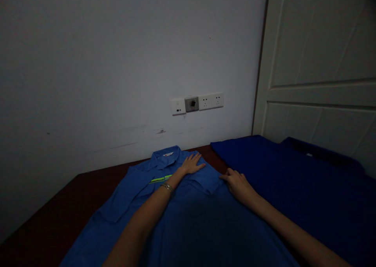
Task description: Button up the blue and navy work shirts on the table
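- Short-sleeved work shirt (188, 216), head view: lies on the dark red tabletop (67, 204), collar toward the wall (117, 71), long axis running back toward the wearer.
- Mid-blue, front up, yellow-green chest strip (161, 179), white collar label (168, 154).
- Left hand (192, 164): flat on the shoulder, fingers apart.
- Right hand (235, 183): fingertips together, pinching the sleeve edge.
- Count: one shirt, two hands, one darker blue garment (279, 177) at right.

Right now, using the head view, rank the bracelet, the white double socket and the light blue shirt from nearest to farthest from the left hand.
From the left hand:
1. Light blue shirt: directly under it, touching.
2. Bracelet: on the left wrist.
3. White double socket: up on the wall.
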A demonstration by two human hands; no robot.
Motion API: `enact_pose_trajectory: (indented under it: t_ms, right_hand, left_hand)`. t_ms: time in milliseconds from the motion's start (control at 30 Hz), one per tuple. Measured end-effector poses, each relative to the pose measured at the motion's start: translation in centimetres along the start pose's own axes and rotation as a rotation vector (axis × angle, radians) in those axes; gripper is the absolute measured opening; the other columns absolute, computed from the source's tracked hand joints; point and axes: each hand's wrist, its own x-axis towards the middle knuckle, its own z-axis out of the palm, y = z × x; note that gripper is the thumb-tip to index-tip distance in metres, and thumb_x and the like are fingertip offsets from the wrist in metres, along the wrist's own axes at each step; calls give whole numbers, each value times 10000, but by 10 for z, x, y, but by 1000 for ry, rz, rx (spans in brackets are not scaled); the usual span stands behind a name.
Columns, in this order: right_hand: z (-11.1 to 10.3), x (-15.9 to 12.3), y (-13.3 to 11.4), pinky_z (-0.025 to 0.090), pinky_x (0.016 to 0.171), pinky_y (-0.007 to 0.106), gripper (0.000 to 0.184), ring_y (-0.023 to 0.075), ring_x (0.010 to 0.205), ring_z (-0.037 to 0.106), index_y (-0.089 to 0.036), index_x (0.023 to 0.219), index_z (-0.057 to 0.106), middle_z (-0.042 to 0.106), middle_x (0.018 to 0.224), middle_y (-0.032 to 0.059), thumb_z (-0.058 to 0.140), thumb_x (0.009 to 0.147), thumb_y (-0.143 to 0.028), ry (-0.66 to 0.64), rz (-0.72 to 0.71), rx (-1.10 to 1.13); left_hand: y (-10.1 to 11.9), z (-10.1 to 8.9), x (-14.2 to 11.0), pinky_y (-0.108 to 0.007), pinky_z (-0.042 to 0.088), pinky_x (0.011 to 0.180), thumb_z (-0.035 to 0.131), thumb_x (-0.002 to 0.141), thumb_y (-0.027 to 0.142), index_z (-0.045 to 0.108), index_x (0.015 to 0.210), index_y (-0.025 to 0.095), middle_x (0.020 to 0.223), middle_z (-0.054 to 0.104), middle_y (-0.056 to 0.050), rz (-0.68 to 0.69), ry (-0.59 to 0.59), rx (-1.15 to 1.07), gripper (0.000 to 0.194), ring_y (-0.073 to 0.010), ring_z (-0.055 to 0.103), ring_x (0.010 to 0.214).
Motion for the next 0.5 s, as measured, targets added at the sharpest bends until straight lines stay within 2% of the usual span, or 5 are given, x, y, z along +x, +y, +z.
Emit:
enact_pose_trajectory:
  t_ms: [133,233,300,400,500]
  right_hand:
    - [-1,-1,1,338,740,307,484,194,887,504,-289,1135,577,524,1005,95,339,789,-47,8,-2,31]
    - [-2,-3,1,357,761,312,493,197,896,516,-281,1136,584,546,984,97,344,778,-43,30,-6,66]
    - [-3,-2,2,378,773,312,498,198,905,532,-267,1150,577,569,981,92,356,762,-47,48,-4,144]
    - [-6,7,5,409,812,284,465,179,923,564,-200,1158,573,611,1016,80,402,740,-89,56,58,375]
    - [-9,21,9,425,827,269,361,180,929,590,-139,1059,628,639,1033,88,417,769,-180,45,168,528]
  left_hand:
    - [-4,-4,-4,-469,123,1066,193,804,653,85,1404,253,1474,46,-30,30,-3,30,729,-268,58,1341]
    - [-5,-4,-11,-463,132,1064,233,825,614,150,1392,266,1471,81,-39,80,14,19,670,-256,55,1343]
    - [-4,-4,-16,-423,150,1069,280,841,564,229,1376,225,1457,159,-67,94,51,-19,635,-239,118,1337]
    - [-2,-8,-16,-325,227,1050,348,862,441,350,1321,125,1382,341,-119,-4,188,-125,558,-201,308,1272]
    - [0,-18,-3,-268,324,981,413,849,323,509,1194,129,1231,527,-97,-202,298,-231,407,-175,474,1135]
